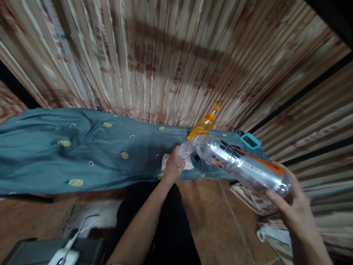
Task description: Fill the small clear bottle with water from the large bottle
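Note:
My right hand [295, 202] is wrapped round the base of a large clear plastic bottle [248, 167] with a silver and orange label. That bottle is tilted, its neck end pointing down to the left. In my left hand [173, 165] is a small clear bottle [185, 151], its top leaning toward the large bottle's neck. The two necks meet or nearly meet; I cannot tell whether they touch. Just behind them an orange pump bottle [202, 125] stands on the cloth. A white tissue [189, 164] lies beneath my left hand.
A green cloth [104, 165] with pineapple prints covers the long surface before me. A blue-framed device [250, 141] lies at its right end. Patterned curtains [165, 66] hang behind and to the right. At lower left, a white charger [64, 255] with a cable rests on a dark box.

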Available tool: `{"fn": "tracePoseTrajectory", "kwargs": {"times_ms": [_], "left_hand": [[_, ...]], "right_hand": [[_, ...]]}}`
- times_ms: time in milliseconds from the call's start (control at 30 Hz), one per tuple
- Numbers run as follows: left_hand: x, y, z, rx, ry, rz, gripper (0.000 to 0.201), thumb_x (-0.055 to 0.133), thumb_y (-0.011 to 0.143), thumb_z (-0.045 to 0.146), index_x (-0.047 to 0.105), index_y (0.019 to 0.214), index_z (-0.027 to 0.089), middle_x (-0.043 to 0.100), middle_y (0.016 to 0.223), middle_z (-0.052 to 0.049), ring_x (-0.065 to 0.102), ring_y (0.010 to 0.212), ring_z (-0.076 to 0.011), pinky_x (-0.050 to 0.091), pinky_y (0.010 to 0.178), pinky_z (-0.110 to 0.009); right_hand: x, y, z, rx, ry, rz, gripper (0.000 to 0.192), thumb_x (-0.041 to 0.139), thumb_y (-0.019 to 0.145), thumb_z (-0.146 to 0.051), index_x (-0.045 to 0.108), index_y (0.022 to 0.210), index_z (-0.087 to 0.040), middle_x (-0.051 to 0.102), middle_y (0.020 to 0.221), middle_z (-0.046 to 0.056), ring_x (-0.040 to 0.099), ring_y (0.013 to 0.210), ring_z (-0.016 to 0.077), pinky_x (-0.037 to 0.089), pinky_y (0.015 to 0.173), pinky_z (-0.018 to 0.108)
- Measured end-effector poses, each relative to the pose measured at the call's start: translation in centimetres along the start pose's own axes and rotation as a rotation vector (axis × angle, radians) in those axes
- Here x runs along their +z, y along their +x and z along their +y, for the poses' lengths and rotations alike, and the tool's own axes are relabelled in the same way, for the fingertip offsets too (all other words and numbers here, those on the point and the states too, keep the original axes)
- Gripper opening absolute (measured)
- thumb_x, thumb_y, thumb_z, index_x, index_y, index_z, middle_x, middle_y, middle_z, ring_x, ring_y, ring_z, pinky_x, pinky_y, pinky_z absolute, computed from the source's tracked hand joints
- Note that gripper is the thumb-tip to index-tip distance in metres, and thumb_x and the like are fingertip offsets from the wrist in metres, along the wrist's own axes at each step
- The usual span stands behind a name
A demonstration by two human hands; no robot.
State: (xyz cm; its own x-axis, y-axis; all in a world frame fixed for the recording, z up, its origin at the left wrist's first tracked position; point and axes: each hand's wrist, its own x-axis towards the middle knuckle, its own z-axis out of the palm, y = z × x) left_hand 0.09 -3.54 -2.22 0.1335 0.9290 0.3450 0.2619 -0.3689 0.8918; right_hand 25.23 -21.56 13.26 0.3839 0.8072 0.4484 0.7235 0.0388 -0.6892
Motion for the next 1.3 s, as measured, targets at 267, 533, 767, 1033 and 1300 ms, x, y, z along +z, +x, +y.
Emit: {"fn": "tracePoseTrajectory", "kwargs": {"times_ms": [267, 533, 767, 1033, 1300], "left_hand": [[0.5, -0.3, -0.7, -0.011, 0.016, 0.033, 0.079, 0.070, 0.072, 0.015, 0.038, 0.144, 0.022, 0.058, 0.145, -0.011, 0.059, 0.129, -0.0302, 0.049, 0.109, -0.045], [0.9, -0.7, -2.2, -0.003, 0.007, 0.040, 0.084, 0.071, 0.070, 0.019, 0.035, 0.146, 0.019, 0.053, 0.149, -0.016, 0.054, 0.135, -0.0336, 0.044, 0.114, -0.052], [0.7, -1.1, -2.6, 0.030, -0.003, 0.033, 0.085, 0.070, 0.071, 0.020, 0.035, 0.148, 0.018, 0.052, 0.149, -0.017, 0.051, 0.138, -0.0336, 0.040, 0.117, -0.053], [0.2, -3.6, -3.3, -0.022, 0.003, 0.004, 0.092, 0.071, 0.074, 0.023, 0.025, 0.153, 0.017, 0.036, 0.160, -0.021, 0.035, 0.150, -0.0357, 0.030, 0.123, -0.056], [-0.3, -5.1, -3.4, 0.026, 0.005, -0.025, 0.083, 0.066, 0.082, 0.024, 0.026, 0.155, 0.020, 0.037, 0.160, -0.018, 0.035, 0.151, -0.0324, 0.029, 0.124, -0.055]], "right_hand": [[0.1, -0.1, 0.1, -0.014, -0.012, -0.039, 0.076, 0.075, 0.076, -0.056, 0.053, 0.142, -0.026, 0.060, 0.137, 0.009, 0.056, 0.125, 0.0403, 0.038, 0.111, 0.058], [0.6, 0.0, 0.0, -0.036, -0.006, -0.019, 0.074, 0.075, 0.076, -0.057, 0.055, 0.140, -0.026, 0.060, 0.138, 0.010, 0.057, 0.125, 0.0367, 0.042, 0.109, 0.053], [0.8, 0.2, 0.2, -0.052, -0.001, -0.041, 0.072, 0.075, 0.078, -0.055, 0.053, 0.140, -0.026, 0.060, 0.138, 0.007, 0.058, 0.124, 0.0343, 0.040, 0.112, 0.051], [1.4, 0.2, -0.9, -0.065, 0.027, -0.039, 0.070, 0.075, 0.078, -0.054, 0.053, 0.138, -0.026, 0.061, 0.136, 0.009, 0.062, 0.120, 0.0345, 0.049, 0.105, 0.049], [1.7, 0.4, -2.3, -0.043, 0.098, -0.002, 0.065, 0.078, 0.071, -0.054, 0.059, 0.128, -0.030, 0.068, 0.124, 0.006, 0.067, 0.112, 0.0369, 0.058, 0.092, 0.050]]}}
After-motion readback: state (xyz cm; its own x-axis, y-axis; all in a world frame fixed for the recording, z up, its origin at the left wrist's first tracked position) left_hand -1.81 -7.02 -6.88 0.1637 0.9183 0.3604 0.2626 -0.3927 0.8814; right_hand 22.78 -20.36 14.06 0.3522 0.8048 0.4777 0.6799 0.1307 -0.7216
